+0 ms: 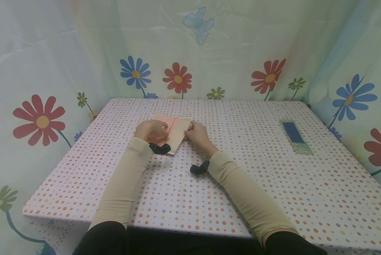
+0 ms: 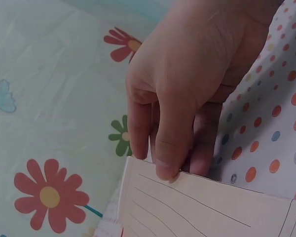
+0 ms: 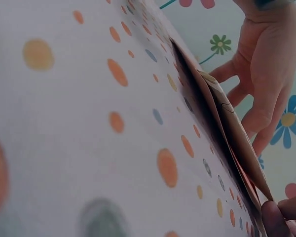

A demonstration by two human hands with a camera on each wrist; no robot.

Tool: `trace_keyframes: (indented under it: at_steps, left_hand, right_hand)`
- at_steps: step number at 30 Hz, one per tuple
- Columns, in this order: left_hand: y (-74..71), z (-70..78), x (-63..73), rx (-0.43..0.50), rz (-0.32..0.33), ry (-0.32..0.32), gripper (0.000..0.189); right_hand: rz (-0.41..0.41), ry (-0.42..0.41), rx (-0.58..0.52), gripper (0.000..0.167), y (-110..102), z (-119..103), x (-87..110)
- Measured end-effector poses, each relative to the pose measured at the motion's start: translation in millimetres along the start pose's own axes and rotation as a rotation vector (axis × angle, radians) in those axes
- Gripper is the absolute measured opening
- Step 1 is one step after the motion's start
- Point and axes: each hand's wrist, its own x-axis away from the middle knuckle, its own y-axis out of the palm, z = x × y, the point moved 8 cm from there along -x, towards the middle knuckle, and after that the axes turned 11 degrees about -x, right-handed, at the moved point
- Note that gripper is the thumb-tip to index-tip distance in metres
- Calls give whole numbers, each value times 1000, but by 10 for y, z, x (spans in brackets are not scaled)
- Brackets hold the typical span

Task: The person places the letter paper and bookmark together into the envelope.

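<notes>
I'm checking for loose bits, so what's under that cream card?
Beneath the card, the right wrist view shows a thin red strip near its edge, above the dotted cloth. Anything deeper is covered, so I can't tell what lies there.

Small curtained-off nook; can't tell if it's in a home, office or studio. Rectangular cloth-covered table (image 1: 164, 198) takes up most of it; white tablecloth w/ orange, blue & yellow dots (image 1: 321, 198) hangs over near edge. Thin whitish-green fabric curtain (image 1: 235, 46), creased, at back + L & R sides, close to table. Print = big red daisy-type flowers (image 1: 42, 122) w/ yellow centres, big blue flowers (image 1: 135, 73), small green flowers (image 1: 216, 93), pale-blue butterfly (image 1: 198, 24) up top.
</notes>
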Motion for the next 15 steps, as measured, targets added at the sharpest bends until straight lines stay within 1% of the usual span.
trace_keyframes:
  at_steps: [3,6,11,12,15]
  left_hand:
    - [11,-17,1,28,-2,-28,63]
    - [10,-13,7,21,0,-35,63]
    - [5,-3,12,18,-3,-33,63]
    - [5,-4,14,19,-3,-34,62]
    - [-4,1,18,1,4,-35,62]
  right_hand:
    - [-13,-7,-21,65,26,-5,15]
    - [-21,-5,-45,62,51,-2,26]
    - [-46,-1,-46,60,89,11,32]
    - [-51,-5,-41,57,94,10,32]
    - [-58,-28,-22,37,96,-14,39]
